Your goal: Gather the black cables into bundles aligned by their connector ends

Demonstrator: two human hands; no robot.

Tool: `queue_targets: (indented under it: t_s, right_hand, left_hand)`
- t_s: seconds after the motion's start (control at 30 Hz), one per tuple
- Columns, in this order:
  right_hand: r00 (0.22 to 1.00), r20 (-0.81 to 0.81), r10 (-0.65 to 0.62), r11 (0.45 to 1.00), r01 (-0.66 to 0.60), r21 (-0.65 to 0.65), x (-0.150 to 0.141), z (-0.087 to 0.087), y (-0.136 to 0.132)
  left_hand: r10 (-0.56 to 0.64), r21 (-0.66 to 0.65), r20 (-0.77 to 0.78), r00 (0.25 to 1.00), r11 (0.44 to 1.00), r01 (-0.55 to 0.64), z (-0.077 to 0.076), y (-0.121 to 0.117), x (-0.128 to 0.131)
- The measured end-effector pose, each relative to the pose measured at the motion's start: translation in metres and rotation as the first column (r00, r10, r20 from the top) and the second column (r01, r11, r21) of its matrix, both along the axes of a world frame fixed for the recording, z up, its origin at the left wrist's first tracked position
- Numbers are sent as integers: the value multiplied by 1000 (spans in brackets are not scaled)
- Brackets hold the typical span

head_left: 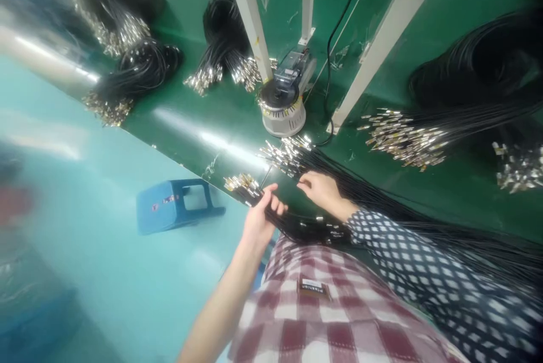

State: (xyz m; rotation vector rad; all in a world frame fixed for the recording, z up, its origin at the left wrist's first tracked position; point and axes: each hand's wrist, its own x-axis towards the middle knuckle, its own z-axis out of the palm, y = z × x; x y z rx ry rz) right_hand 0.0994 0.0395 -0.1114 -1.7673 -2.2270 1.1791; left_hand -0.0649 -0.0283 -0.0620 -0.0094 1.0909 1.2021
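My left hand (259, 217) is closed around a small bundle of thin black cables (297, 227), whose gold and silver metal plug ends (241, 184) stick out past the fingers at the bench edge. My right hand (321, 190), in a checked sleeve, lies on a wider spread of the same black cables (382, 204). Its fingers are curled and pinch at cables just behind another cluster of metal plug ends (286, 154). Both hands are close together over the green bench (203, 120).
A round grey machine (283, 108) stands on the bench just beyond the hands, between white frame posts (250, 18). More coiled cable bundles with metal ends lie at the left (136, 74), centre (224, 40) and right (424, 131). A blue stool (178, 204) stands on the teal floor.
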Motion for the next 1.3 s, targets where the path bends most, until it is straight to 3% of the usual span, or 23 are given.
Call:
queue_targets:
  t_s: [0.07,0.17,0.23,0.3,0.4,0.5,0.57,0.67,0.73,0.83,0.93,1.03,1.1,1.23,1.3]
  right_hand:
    - [990,-142,-17,998,9,-57,15,9,-9]
    - [897,-435,-75,977,-22,-214,36,26,-21]
    - [866,-496,-62,967,-70,-244,39,37,-25]
    - [889,-457,5,985,-84,-154,30,48,-25]
    - [927,-367,75,993,-37,110,11,58,-25]
    - [937,-274,215,954,-140,267,23,50,-34]
    - [933,-191,305,934,-254,251,49,37,-45]
    - [960,-110,256,954,-233,188,83,26,-57]
    - [965,-144,220,962,-191,193,80,31,-56]
    - [948,-237,214,966,-170,196,47,48,-46]
    - [947,-286,144,987,-116,114,18,61,-35]
    - [927,-368,-74,997,76,-10,5,69,-31]
    - [894,-420,-157,988,136,-79,-6,74,-30]
    - [797,-550,-248,933,45,-356,-30,79,-28]
    - [820,-522,-236,896,-24,-444,-32,73,-23]
  left_hand:
    - [-2,23,-22,1000,1000,2,2,3,4]
    - [-61,39,-84,995,997,65,7,11,11]
    - [-129,44,-141,982,990,136,10,15,15]
    - [-170,46,-198,965,982,182,14,17,19]
    - [-143,61,-255,956,985,163,19,18,21]
    - [-82,63,-250,965,993,101,20,17,19]
    - [-66,58,-233,970,995,81,18,16,16]
    - [-74,64,-212,975,994,90,14,13,14]
    - [-85,71,-208,974,992,102,13,12,15]
    - [-101,72,-215,971,990,119,15,12,16]
    - [-93,90,-200,975,989,113,17,11,17]
    - [-114,105,-186,976,985,135,16,9,18]
    - [-144,99,-175,974,982,163,15,8,18]
    - [-164,50,-112,980,984,170,15,6,16]
    - [-181,26,-91,979,983,184,15,7,15]
